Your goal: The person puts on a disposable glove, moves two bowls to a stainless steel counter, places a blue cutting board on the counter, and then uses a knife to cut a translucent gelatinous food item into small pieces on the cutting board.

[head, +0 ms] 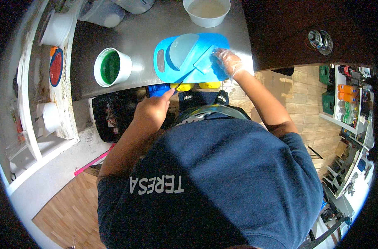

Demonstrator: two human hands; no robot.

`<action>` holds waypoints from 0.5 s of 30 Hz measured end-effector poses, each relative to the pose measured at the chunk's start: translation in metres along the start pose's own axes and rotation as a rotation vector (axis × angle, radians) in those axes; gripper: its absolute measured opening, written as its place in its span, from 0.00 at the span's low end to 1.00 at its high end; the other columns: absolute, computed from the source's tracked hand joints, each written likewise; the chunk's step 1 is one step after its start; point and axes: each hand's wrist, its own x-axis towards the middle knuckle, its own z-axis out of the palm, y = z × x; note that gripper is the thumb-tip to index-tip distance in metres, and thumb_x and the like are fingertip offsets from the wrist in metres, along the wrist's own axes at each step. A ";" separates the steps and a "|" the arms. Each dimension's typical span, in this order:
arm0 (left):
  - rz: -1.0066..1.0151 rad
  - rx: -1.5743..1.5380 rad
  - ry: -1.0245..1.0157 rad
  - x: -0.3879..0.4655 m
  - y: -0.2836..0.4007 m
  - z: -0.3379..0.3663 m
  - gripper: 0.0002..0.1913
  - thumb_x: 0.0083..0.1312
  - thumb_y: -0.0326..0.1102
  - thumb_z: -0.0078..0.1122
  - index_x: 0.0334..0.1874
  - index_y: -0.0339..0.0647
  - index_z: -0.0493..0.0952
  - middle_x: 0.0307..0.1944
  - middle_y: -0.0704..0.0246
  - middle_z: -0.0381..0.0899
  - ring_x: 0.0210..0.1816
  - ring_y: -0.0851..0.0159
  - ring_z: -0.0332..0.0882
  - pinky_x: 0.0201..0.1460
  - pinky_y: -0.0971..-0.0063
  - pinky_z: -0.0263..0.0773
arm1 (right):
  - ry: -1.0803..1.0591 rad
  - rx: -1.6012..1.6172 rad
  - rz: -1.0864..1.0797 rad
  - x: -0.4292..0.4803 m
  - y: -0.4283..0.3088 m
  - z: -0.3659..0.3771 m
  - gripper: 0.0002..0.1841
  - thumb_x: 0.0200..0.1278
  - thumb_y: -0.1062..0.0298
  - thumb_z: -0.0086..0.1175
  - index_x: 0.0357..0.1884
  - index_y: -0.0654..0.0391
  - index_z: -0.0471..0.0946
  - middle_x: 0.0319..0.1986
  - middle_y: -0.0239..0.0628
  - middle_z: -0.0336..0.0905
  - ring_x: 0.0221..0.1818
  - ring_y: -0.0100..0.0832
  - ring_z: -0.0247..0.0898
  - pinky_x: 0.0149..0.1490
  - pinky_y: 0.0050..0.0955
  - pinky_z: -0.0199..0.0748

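Observation:
On the steel counter lies a light blue cutting board with a handle slot. A half-round, translucent whitish slab, which looks like gelatin, rests on its left part. My right hand, in a clear plastic glove, has its fingers at a second, straight-edged translucent piece. My bare left hand is closed around a slim knife, its handle mostly hidden. The knife points up and right, its tip end by the near corner of that piece.
Left of the board stands a white tub of green gelatin or liquid. A white bowl with pale contents is behind the board. Clear plastic containers stand at the back left. A black bin or bag sits below the counter's front edge.

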 end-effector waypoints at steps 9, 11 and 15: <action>0.132 0.037 0.164 0.065 0.040 -0.001 0.20 0.66 0.36 0.52 0.61 0.52 0.70 0.28 0.55 0.81 0.30 0.49 0.81 0.32 0.54 0.75 | 0.061 0.077 -0.019 -0.008 -0.005 -0.007 0.14 0.63 0.63 0.45 0.45 0.53 0.78 0.48 0.47 0.77 0.51 0.46 0.72 0.55 0.39 0.71; 0.130 0.048 0.142 0.081 0.046 0.004 0.20 0.67 0.36 0.51 0.62 0.52 0.70 0.29 0.54 0.81 0.30 0.49 0.81 0.32 0.54 0.75 | 0.039 0.162 0.044 -0.007 -0.005 -0.009 0.14 0.64 0.62 0.46 0.46 0.54 0.78 0.50 0.47 0.76 0.52 0.46 0.72 0.56 0.38 0.71; 0.164 0.038 0.138 0.097 0.048 0.009 0.21 0.67 0.37 0.51 0.63 0.51 0.69 0.29 0.54 0.81 0.31 0.49 0.81 0.33 0.54 0.76 | 0.001 0.191 0.100 -0.003 -0.002 -0.007 0.15 0.65 0.61 0.47 0.47 0.55 0.78 0.52 0.48 0.75 0.52 0.46 0.73 0.55 0.37 0.72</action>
